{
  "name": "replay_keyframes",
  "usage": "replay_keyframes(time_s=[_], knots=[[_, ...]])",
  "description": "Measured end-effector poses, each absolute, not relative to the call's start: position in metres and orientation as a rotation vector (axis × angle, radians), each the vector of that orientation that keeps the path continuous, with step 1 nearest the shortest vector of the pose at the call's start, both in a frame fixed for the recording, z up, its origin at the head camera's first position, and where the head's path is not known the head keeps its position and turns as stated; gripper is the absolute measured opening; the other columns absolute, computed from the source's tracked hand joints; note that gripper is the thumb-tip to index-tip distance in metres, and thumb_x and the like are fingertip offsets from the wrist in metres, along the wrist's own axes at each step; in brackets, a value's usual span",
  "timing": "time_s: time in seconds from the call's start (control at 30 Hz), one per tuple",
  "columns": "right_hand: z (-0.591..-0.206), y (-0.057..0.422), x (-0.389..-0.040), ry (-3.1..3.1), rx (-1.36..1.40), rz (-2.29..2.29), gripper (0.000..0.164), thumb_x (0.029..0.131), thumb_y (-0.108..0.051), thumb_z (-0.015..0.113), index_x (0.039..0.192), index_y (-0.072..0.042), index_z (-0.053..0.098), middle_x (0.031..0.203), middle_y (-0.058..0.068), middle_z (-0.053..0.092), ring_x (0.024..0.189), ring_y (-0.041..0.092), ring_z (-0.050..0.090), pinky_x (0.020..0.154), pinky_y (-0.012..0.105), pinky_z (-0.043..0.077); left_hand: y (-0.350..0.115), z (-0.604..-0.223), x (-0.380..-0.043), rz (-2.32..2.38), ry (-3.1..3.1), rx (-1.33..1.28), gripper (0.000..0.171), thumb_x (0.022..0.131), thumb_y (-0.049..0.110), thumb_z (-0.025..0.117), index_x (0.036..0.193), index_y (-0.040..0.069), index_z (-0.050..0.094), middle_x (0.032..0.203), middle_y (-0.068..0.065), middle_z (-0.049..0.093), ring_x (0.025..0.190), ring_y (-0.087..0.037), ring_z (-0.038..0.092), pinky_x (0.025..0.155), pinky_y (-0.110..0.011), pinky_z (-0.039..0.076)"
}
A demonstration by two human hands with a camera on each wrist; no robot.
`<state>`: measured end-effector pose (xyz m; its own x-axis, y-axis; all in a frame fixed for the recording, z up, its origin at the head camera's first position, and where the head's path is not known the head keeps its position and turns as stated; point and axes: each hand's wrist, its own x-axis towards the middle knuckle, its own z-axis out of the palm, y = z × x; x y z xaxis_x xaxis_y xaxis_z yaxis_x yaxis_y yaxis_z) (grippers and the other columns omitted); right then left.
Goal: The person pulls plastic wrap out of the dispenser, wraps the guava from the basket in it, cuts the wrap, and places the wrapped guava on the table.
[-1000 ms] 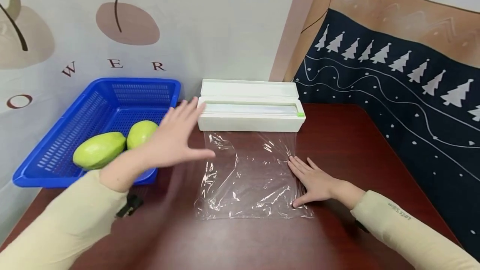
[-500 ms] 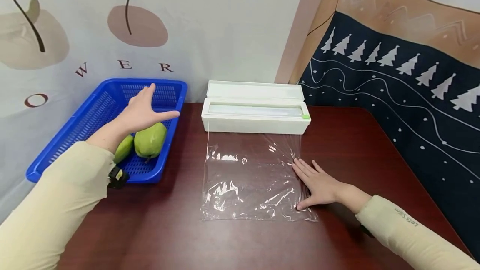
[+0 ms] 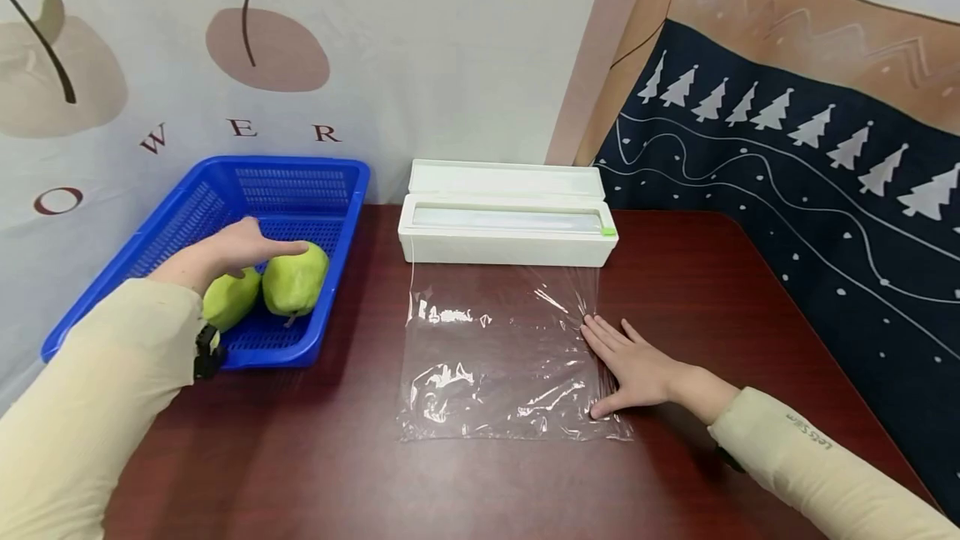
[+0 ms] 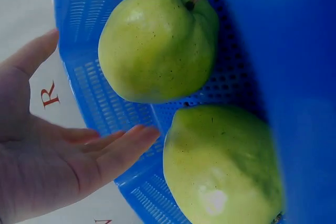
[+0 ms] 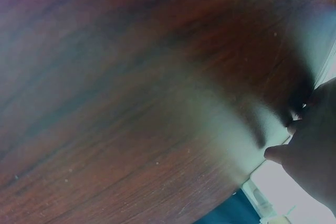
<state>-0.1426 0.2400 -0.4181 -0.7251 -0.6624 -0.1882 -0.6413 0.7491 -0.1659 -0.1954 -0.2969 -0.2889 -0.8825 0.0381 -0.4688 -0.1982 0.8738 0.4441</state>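
Note:
In the head view, my left hand [image 3: 228, 247] is over the blue plastic basket [image 3: 292, 179], above two green fruits. The right one [image 3: 296, 283] is round with a short brown stem; the left one [image 3: 231, 303] is longer and partly hidden by the hand. In the left wrist view, the fingers [image 4: 126, 148] are extended beside the fruits, thumb spread, holding nothing. My right hand [image 3: 632, 365] lies with fingers spread on the right edge of a sheet of clear plastic wrap [image 3: 487, 357], pressing it to the table. The film runs out from the front of a white dispenser box [image 3: 510, 250].
The dispenser's lid [image 3: 506, 180] stands raised, and a green slider [image 3: 608, 232] sits at its right end. Everything rests on a dark red-brown table [image 3: 360, 473]. Printed cloths hang behind [image 3: 465, 57] and to the right [image 3: 840, 248].
My left hand has moved left from over the plastic wrap and lowered into the basket area by the fruits. The right hand stays on the film's edge.

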Motion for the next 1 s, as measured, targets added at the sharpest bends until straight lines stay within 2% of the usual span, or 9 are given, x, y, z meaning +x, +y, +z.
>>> replay_keyframes(time_s=[0.03, 0.1, 0.17, 0.2, 0.27, 0.33, 0.53, 0.7, 1.0], knots=[[-0.418, 0.24, -0.143, 2.714, -1.029, -0.131, 0.119, 0.066, -0.073, 0.062, 0.146, 0.005, 0.021, 0.154, 0.023, 0.016, 0.142, 0.039, 0.015, 0.11, 0.063, 0.012, -0.297, -0.29, -0.196, 0.666, 2.543, -0.104, 0.101, 0.089, 0.057, 0.047, 0.134, -0.024, 0.006, 0.135, -0.045, 0.017, 0.124, -0.053, 0.03, 0.091, -0.057, 0.045], [-0.419, 0.24, -0.143, 2.714, -1.03, -0.132, 0.119, 0.066, -0.073, 0.063, 0.145, 0.005, 0.021, 0.154, 0.023, 0.017, 0.142, 0.039, 0.015, 0.11, 0.063, 0.013, -0.295, -0.293, -0.197, 0.616, 2.509, -0.076, 0.084, 0.09, 0.055, 0.046, 0.12, -0.021, 0.026, 0.113, -0.034, 0.035, 0.106, -0.044, 0.044, 0.083, -0.049, 0.051], [-0.42, 0.241, -0.143, 2.712, -1.029, -0.135, 0.119, 0.066, -0.073, 0.063, 0.145, 0.005, 0.021, 0.154, 0.023, 0.017, 0.142, 0.039, 0.015, 0.11, 0.063, 0.013, -0.292, -0.295, -0.198, 0.568, 2.487, -0.048, 0.074, 0.091, 0.053, 0.047, 0.11, -0.017, 0.031, 0.101, -0.027, 0.036, 0.094, -0.038, 0.046, 0.076, -0.046, 0.053], [-0.42, 0.241, -0.143, 2.713, -1.03, -0.136, 0.119, 0.066, -0.073, 0.063, 0.145, 0.005, 0.021, 0.154, 0.024, 0.017, 0.142, 0.039, 0.016, 0.109, 0.063, 0.014, -0.29, -0.295, -0.198, 0.55, 2.47, -0.043, 0.077, 0.091, 0.051, 0.047, 0.117, -0.02, 0.029, 0.106, -0.031, 0.038, 0.096, -0.041, 0.047, 0.075, -0.046, 0.053], [-0.421, 0.242, -0.144, 2.717, -1.032, -0.141, 0.119, 0.066, -0.074, 0.062, 0.146, 0.005, 0.021, 0.154, 0.023, 0.017, 0.142, 0.039, 0.016, 0.109, 0.064, 0.014, -0.284, -0.296, -0.199, 0.514, 2.461, -0.047, 0.075, 0.091, 0.046, 0.049, 0.119, -0.02, 0.028, 0.107, -0.034, 0.038, 0.093, -0.043, 0.049, 0.073, -0.046, 0.053], [-0.422, 0.243, -0.144, 2.722, -1.036, -0.147, 0.119, 0.066, -0.074, 0.062, 0.146, 0.005, 0.021, 0.154, 0.023, 0.018, 0.142, 0.039, 0.016, 0.109, 0.064, 0.015, -0.279, -0.296, -0.198, 0.502, 2.449, -0.078, 0.085, 0.09, 0.042, 0.05, 0.13, -0.023, 0.014, 0.116, -0.04, 0.034, 0.102, -0.05, 0.048, 0.074, -0.048, 0.053], [-0.423, 0.242, -0.146, 2.732, -1.054, -0.155, 0.118, 0.066, -0.074, 0.062, 0.145, 0.005, 0.022, 0.153, 0.023, 0.018, 0.142, 0.039, 0.017, 0.109, 0.063, 0.015, -0.265, -0.3, -0.202, 0.53, 2.379, -0.218, 0.096, 0.091, 0.037, 0.05, 0.13, -0.022, -0.016, 0.109, -0.039, 0.031, 0.103, -0.054, 0.048, 0.083, -0.054, 0.05], [-0.42, 0.241, -0.144, 2.724, -1.049, -0.16, 0.118, 0.066, -0.073, 0.062, 0.145, 0.005, 0.022, 0.153, 0.023, 0.018, 0.142, 0.039, 0.017, 0.109, 0.064, 0.015, -0.263, -0.303, -0.202, 0.632, 2.309, -0.282, 0.091, 0.093, 0.029, 0.048, 0.129, -0.021, -0.019, 0.119, -0.041, 0.02, 0.118, -0.056, 0.034, 0.094, -0.061, 0.042], [-0.42, 0.241, -0.145, 2.722, -1.047, -0.15, 0.118, 0.067, -0.073, 0.062, 0.145, 0.005, 0.022, 0.153, 0.023, 0.018, 0.141, 0.04, 0.017, 0.109, 0.064, 0.016, -0.271, -0.294, -0.2, 0.703, 2.26, -0.18, 0.094, 0.092, 0.028, 0.05, 0.132, -0.018, -0.022, 0.132, -0.045, 0.001, 0.125, -0.059, 0.02, 0.091, -0.065, 0.04]])
